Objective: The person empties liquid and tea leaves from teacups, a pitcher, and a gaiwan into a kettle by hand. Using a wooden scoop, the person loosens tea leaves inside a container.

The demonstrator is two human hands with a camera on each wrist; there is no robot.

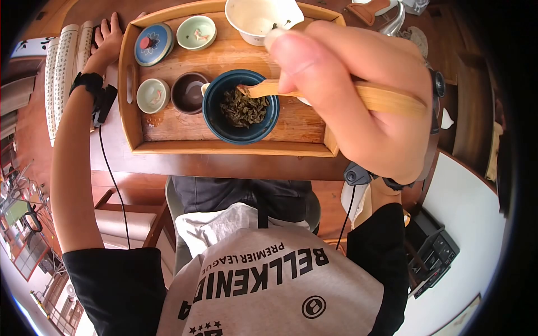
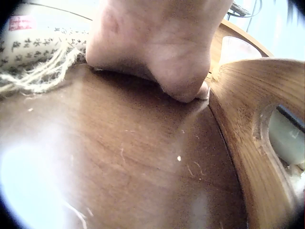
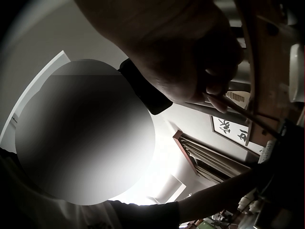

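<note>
My right hand [image 1: 358, 95] grips a bamboo tea scoop [image 1: 386, 99], held across the palm with the thumb along it. The scoop's tip overlaps the rim area of a dark blue pot [image 1: 210, 126], in which loose dark tea leaves [image 1: 244, 109] lie. In the right wrist view the hand [image 3: 186, 52] is in shadow, the thin scoop [image 3: 248, 113] jutting from its fingers. My left hand [image 1: 109, 42] rests palm down on the table, fingers spread, beside the wooden tray [image 1: 235, 147]. The left wrist view shows the heel of this hand [image 2: 157, 52] close to the tray's wall.
On the tray stand two pale green cups [image 1: 196, 33], a brown cup [image 1: 188, 92], a blue lid [image 1: 154, 45] with a red knob, and a white pouring bowl [image 1: 252, 22] with bits of leaf. A rolled bamboo-slip scroll [image 1: 64, 78] lies left of the tray.
</note>
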